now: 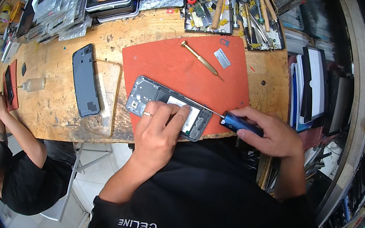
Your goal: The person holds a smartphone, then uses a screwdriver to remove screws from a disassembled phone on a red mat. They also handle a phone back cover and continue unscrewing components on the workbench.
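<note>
An opened smartphone (150,91) lies at a slant on the red mat (153,57), its inner frame and white-labelled battery showing. My left hand (157,131), a ring on one finger, holds it down with bent fingers over its middle. In my right hand (279,136) is a blue screwdriver (241,124) with a thin shaft, which points left to the phone's upper right edge. Whether its tip touches the phone I cannot tell. Farther up the mat lie a brass screwdriver (200,60) and a small grey metal plate (222,58).
Left of the mat lie a dark phone back cover (85,82) and a clear phone case (114,103). Tool trays (206,24) and stacked phone parts (109,2) line the far edge. A co-worker (30,171) sits at the left, hands over another red mat. Boxes (313,87) stand at the right.
</note>
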A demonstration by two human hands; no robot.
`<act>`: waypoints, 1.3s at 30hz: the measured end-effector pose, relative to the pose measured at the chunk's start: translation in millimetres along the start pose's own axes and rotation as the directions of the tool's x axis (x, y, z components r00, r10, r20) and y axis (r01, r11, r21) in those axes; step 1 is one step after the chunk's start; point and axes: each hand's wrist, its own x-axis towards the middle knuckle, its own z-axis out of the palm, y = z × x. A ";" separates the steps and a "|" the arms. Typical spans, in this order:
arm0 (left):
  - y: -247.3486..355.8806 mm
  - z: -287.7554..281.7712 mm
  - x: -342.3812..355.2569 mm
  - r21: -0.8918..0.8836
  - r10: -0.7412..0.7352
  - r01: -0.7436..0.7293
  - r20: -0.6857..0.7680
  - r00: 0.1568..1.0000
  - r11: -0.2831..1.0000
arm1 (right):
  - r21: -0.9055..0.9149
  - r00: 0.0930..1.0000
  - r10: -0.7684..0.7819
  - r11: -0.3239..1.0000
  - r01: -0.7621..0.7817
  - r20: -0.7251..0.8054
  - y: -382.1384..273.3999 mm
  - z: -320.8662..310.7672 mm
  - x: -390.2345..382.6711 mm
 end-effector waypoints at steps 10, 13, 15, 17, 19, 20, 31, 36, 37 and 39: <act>-0.4 8.2 4.5 0.092 0.071 -0.067 -0.045 0.996 0.994 | -0.073 0.997 -0.073 0.995 0.071 -0.022 0.8 -0.2 2.9; 0.1 8.9 5.8 0.103 0.076 -0.070 -0.052 0.996 0.992 | -0.075 0.992 -0.121 0.990 0.117 -0.048 -0.6 0.6 4.8; 0.7 9.6 6.5 0.104 0.079 -0.073 -0.061 0.995 0.992 | -0.097 0.989 -0.134 0.987 0.128 -0.060 -1.7 1.9 6.7; 1.1 9.7 6.2 0.099 0.077 -0.070 -0.060 0.995 0.993 | -0.088 0.989 -0.132 0.988 0.126 -0.065 -2.7 4.1 8.8; 0.9 9.5 5.4 0.096 0.074 -0.068 -0.060 0.995 0.993 | -0.052 0.991 -0.117 0.992 0.114 -0.063 -3.5 5.7 10.7; 0.6 9.3 5.0 0.096 0.072 -0.066 -0.061 0.996 0.993 | -0.060 0.991 -0.118 0.992 0.114 -0.064 -4.0 6.1 11.4; -0.6 9.9 1.8 0.095 0.051 -0.043 -0.086 0.995 0.995 | -0.046 0.998 -0.049 0.998 0.047 -0.030 -15.4 6.6 14.8; -2.0 11.4 1.5 0.088 0.057 -0.048 -0.105 0.993 0.995 | -0.040 0.994 -0.095 0.995 0.093 -0.047 -13.3 8.3 17.1; -2.3 12.0 1.4 0.087 0.057 -0.048 -0.113 0.992 0.995 | -0.050 0.991 -0.120 0.992 0.118 -0.054 -11.8 8.5 17.6; -2.8 13.2 1.1 0.086 0.057 -0.046 -0.129 0.990 0.995 | -0.040 0.993 -0.115 0.993 0.113 -0.040 -9.1 7.7 17.1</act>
